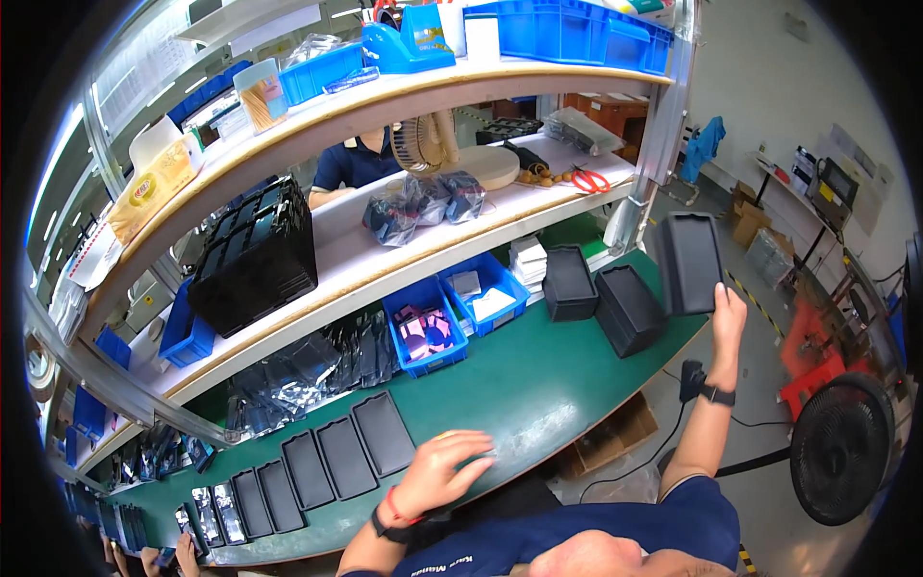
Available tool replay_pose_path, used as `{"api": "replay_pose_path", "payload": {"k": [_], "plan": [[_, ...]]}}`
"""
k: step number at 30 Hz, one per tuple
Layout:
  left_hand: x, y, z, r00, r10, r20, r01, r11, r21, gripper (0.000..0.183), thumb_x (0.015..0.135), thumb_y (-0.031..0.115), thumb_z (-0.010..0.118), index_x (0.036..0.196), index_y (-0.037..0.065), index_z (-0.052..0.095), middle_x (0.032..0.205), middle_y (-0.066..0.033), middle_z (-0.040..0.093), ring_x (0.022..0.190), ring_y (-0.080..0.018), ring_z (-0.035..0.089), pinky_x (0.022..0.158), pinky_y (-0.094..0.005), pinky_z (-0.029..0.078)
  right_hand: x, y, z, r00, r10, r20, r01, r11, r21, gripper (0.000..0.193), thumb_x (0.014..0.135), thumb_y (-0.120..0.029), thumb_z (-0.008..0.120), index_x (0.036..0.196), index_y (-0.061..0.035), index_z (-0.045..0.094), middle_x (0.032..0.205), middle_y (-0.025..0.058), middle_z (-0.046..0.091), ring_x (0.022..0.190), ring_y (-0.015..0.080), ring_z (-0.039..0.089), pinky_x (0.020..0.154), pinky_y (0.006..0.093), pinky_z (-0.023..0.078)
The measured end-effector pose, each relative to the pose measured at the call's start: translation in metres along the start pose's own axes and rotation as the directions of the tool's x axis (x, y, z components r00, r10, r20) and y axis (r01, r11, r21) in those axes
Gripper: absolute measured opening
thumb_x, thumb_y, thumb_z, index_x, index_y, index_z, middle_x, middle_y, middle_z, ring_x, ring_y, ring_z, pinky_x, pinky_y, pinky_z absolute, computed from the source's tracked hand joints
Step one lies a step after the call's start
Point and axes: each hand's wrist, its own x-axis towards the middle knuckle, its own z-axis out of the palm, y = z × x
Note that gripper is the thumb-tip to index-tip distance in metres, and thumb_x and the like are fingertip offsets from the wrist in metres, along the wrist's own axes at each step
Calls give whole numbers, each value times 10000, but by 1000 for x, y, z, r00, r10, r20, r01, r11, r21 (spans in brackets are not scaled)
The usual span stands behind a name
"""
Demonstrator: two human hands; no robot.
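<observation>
My right hand (729, 319) is raised at the right, closed on the lower edge of a black plastic tray (692, 262); whether it is one tray or several nested ones, I cannot tell. Just left of it, two stacks of black trays (630, 310) stand on the green tabletop (538, 413). My left hand (440, 473) hovers near the table's front edge with fingers apart and nothing in it. Beside that hand lies the nearest of a row of shallow black trays (383, 433), running off to the left. Two trays (228, 512) farther along hold shiny silver pieces.
Blue bins (423, 337) with pink and white pieces sit under the shelf (461, 213). Dark film packets (317, 365) lie behind the row. Another person's hands (183, 556) work at the lower left. A black fan (842, 450) stands at the right.
</observation>
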Motion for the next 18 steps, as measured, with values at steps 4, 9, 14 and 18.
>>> {"api": "replay_pose_path", "payload": {"k": [4,9,14,18], "plan": [[35,8,39,965,-217,146,259,875,-408,147,822,89,637,923,-16,653,884,-107,670,826,-158,639,728,-272,499,-139,-105,43,964,-210,163,214,977,-10,307,870,-143,524,1071,81,580,1120,259,576,1066,355,560,934,365,420],[49,-43,92,881,-471,-48,311,652,-692,277,834,253,662,856,1,549,718,-38,593,638,-78,560,550,-221,459,-257,-95,125,714,-592,373,683,705,-191,411,767,-162,584,1091,88,548,1126,252,558,1124,386,498,992,607,253],[21,-78,84,711,-698,-85,443,539,-716,358,819,298,674,895,-21,532,755,-65,609,549,-86,562,391,-211,420,-263,-117,119,581,-568,584,621,772,133,458,683,-234,699,1033,42,591,1114,229,568,1089,368,505,985,572,280],[11,-67,73,652,-755,69,519,378,-766,343,823,240,670,991,-35,554,837,-72,630,620,-99,585,490,-248,478,-250,-105,140,787,-421,451,319,903,288,300,648,-161,771,816,-8,575,814,124,563,856,267,534,733,356,443]]}}
